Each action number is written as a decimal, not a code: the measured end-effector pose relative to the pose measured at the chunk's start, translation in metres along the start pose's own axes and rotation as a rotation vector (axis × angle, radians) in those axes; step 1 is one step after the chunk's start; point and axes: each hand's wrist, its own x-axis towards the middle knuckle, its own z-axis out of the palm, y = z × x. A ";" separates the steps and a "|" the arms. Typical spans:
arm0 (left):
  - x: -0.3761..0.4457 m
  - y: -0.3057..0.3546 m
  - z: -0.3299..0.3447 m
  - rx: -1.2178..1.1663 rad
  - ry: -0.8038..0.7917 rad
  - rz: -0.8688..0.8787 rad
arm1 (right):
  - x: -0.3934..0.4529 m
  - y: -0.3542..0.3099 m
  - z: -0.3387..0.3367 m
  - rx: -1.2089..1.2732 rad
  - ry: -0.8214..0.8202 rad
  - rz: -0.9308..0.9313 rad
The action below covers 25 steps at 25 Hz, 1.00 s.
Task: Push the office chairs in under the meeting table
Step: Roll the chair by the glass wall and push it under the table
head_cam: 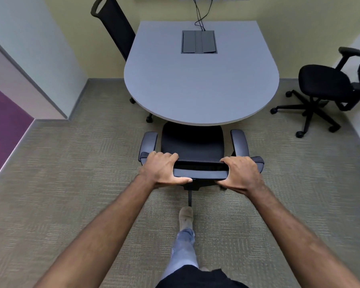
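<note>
A black office chair (192,145) with grey armrests stands at the rounded near end of the grey meeting table (200,90), the front of its seat just under the table edge. My left hand (164,170) grips the top of the chair's backrest on the left side. My right hand (240,173) grips the same backrest top on the right side. A second black chair (114,28) with a tall mesh back sits at the table's far left side, its seat hidden under the tabletop. A third black chair (324,88) stands apart from the table at the right.
A cable box (199,41) is set in the tabletop, with cables (202,13) running to the far wall. A wall corner (67,117) juts out at the left. My foot (185,218) is on the carpet just behind the chair's base.
</note>
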 end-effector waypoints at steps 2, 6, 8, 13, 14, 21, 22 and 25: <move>0.002 0.000 0.001 0.001 0.014 0.002 | 0.002 0.001 0.000 -0.007 0.002 -0.001; 0.008 -0.001 -0.002 0.002 0.027 0.007 | 0.008 0.002 -0.004 -0.014 -0.007 0.006; 0.012 -0.001 -0.003 0.002 0.035 0.008 | 0.010 0.005 -0.004 -0.008 -0.006 0.010; 0.034 0.002 -0.005 -0.018 0.042 -0.017 | 0.025 0.016 -0.011 0.004 0.000 0.007; 0.040 0.002 -0.008 -0.024 0.040 -0.022 | 0.029 0.020 -0.014 0.009 0.003 0.007; 0.051 0.012 -0.009 -0.017 0.057 -0.048 | 0.040 0.038 -0.017 0.002 -0.006 -0.005; 0.050 0.016 -0.008 -0.010 0.058 -0.046 | 0.039 0.042 -0.016 -0.003 -0.006 -0.014; 0.044 0.024 -0.004 -0.001 0.067 -0.049 | 0.033 0.047 -0.009 -0.025 -0.017 -0.032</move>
